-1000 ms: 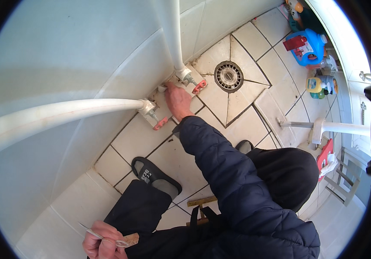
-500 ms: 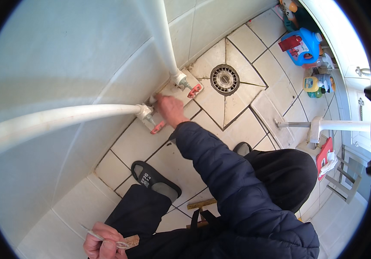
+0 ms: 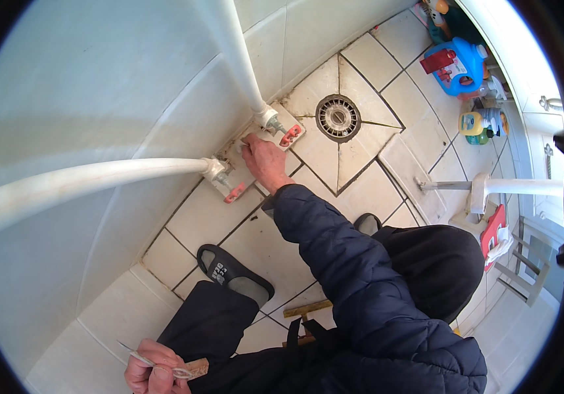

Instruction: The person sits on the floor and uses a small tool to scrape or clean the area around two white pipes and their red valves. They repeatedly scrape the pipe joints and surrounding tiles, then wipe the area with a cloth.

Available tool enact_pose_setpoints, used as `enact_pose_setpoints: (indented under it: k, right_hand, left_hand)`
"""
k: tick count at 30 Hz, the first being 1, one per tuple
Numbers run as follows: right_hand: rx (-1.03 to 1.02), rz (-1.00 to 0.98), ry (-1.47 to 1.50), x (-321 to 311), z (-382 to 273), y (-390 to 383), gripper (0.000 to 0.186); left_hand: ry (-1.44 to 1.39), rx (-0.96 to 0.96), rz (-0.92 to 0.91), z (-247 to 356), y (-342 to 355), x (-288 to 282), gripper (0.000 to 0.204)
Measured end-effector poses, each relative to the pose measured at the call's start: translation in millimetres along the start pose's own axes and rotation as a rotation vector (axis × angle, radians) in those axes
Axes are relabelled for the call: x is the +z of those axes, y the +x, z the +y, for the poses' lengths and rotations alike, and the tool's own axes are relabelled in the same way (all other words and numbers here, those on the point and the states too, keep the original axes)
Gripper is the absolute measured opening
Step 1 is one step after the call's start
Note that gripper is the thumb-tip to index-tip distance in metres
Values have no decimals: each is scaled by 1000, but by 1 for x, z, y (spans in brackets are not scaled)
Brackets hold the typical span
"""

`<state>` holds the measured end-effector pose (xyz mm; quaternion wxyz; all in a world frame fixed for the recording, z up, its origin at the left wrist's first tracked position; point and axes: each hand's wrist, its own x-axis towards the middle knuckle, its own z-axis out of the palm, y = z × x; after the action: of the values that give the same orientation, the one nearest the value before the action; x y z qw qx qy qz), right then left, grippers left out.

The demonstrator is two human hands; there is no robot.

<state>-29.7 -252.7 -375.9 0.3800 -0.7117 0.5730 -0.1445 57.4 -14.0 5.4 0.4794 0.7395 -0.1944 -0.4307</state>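
Observation:
My right hand (image 3: 267, 161) reaches down to the pale ledge at the wall's foot, between two white pipes. Its fingers are closed, with a small whitish bit at their tips that I cannot make out. Beside it are two red valve handles: one handle (image 3: 290, 136) beyond the hand, the other (image 3: 234, 192) nearer. In my left hand (image 3: 152, 369), low at the left, is a thin pale tool with a looped end (image 3: 182, 373). A small tan piece (image 3: 198, 368), perhaps wood or card, sticks out beside the loop.
A round floor drain (image 3: 338, 118) lies in the tiles past the right hand. At the far right stand a blue jug (image 3: 469, 65) and several bottles (image 3: 482, 125). A white post (image 3: 518, 188) and a red board (image 3: 494, 236) are at the right. My slippered foot (image 3: 236, 272) rests below the valves.
My right hand has shifted slightly away and toward the far valve along the ledge. The left hand keeps hold of its tool, nearly still. The view has tilted a little.

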Motion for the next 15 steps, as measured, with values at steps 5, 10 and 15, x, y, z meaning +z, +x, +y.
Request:
enact_pose_setpoints:
  k: [5, 10, 15]
  right_hand:
    - [-346, -20, -24, 21, -3, 6, 22]
    - [-426, -16, -185, 26, 4, 16, 21]
    - [-184, 292, -298, 23, 7, 16, 15]
  left_hand:
    - [-1, 37, -25, -2, 2, 1, 10]
    - [15, 53, -24, -3, 4, 0, 10]
    - [1, 18, -12, -2, 1, -2, 10]
